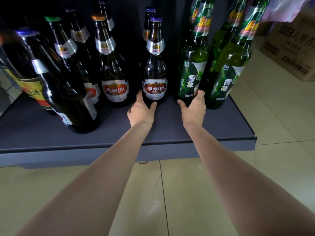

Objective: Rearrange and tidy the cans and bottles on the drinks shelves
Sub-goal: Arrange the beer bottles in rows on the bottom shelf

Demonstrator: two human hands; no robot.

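L hand [141, 111] cupped the base of the brown U8 bottle [154, 77], thumb on one side and fingers round the other; bottle stood upright directly ahead of that hand, long axis vertical. R hand [194, 109] gripped the foot of the green bottle [190, 72] the same way, also upright, just fwd of its palm. A 2nd green bottle [226, 77] stood just right of the R hand, another U8 bottle [114, 77] near the L hand's left, more bottles close behind, so any slide on the shelf [153, 132] looked tight.
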